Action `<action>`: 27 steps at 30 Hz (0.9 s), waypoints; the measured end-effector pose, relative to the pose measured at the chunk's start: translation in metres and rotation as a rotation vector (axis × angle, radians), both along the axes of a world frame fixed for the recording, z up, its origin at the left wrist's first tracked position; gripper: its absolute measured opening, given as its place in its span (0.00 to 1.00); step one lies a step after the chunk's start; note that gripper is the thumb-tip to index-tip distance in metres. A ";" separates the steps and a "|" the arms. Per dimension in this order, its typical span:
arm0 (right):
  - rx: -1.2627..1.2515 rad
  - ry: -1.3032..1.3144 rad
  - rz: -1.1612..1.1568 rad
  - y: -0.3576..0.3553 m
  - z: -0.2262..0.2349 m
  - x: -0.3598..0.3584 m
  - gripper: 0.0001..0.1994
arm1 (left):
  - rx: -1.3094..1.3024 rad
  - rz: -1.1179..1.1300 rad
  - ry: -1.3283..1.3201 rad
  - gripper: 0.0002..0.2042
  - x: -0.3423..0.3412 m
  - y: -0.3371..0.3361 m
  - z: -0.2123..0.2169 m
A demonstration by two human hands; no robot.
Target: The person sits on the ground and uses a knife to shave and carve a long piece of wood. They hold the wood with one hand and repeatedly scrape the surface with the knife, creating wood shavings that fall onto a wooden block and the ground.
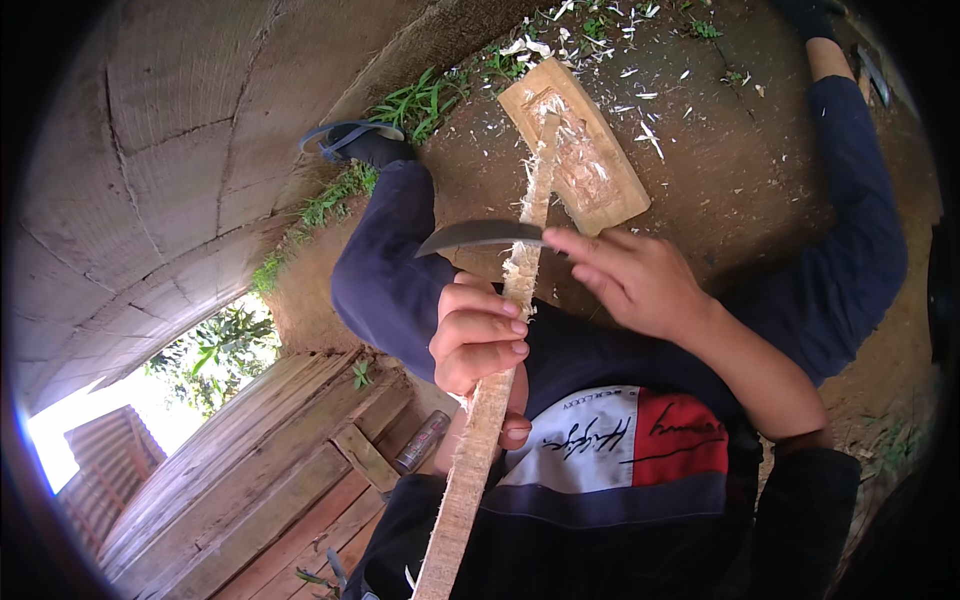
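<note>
A long, rough wooden stick (470,470) slants from the lower edge up to a carved wooden block, and my left hand (478,340) is wrapped round its middle. In my right hand (640,278) is a knife with a dark curved blade (480,234), its handle hidden in my fingers. The blade lies across the stick, just beyond my left hand. Frayed slivers stand up along the stick near the blade. The stick's far end rests on the block (612,180), in a hollow dusted with pale shavings.
Wood shavings (648,138) and small weeds lie over the brown dirt ground (700,170). A concrete wall (190,150) rises at the left. Planks (250,500) and a can (424,440) are at the lower left. My legs (385,270) spread on both sides of the block.
</note>
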State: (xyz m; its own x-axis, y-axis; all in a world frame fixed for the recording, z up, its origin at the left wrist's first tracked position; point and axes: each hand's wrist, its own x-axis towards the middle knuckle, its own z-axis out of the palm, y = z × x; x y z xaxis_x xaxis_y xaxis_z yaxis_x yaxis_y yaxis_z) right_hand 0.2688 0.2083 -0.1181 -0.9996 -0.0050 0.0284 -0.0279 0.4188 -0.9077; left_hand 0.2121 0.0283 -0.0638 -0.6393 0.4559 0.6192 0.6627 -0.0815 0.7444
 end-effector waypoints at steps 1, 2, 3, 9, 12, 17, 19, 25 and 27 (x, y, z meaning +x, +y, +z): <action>0.025 -0.011 -0.070 0.002 -0.014 -0.002 0.20 | 0.008 -0.011 0.006 0.28 -0.001 0.001 -0.001; 0.052 -0.020 -0.137 0.005 -0.021 -0.003 0.20 | 0.000 -0.008 0.009 0.28 -0.001 0.001 0.000; 0.033 -0.076 -0.159 0.010 -0.020 -0.003 0.19 | -0.009 -0.004 0.014 0.28 -0.001 0.000 0.002; -0.271 -0.041 0.017 0.011 -0.007 0.001 0.19 | -0.025 -0.020 0.007 0.29 -0.002 0.005 -0.003; -0.227 -0.251 -0.042 0.027 -0.020 -0.004 0.20 | -0.035 -0.022 0.017 0.30 -0.001 0.006 -0.001; -0.349 -0.090 0.025 0.028 -0.005 -0.005 0.19 | -0.042 0.011 0.016 0.30 0.003 -0.001 -0.002; -0.339 -0.199 -0.001 0.028 -0.014 -0.002 0.19 | -0.037 -0.023 0.018 0.30 0.001 0.005 -0.007; -0.157 -0.199 -0.010 0.023 -0.004 -0.002 0.19 | -0.025 0.036 0.001 0.30 0.006 0.000 -0.006; -0.208 -0.117 0.032 0.016 0.002 0.005 0.20 | -0.029 0.044 -0.001 0.30 0.007 0.001 -0.004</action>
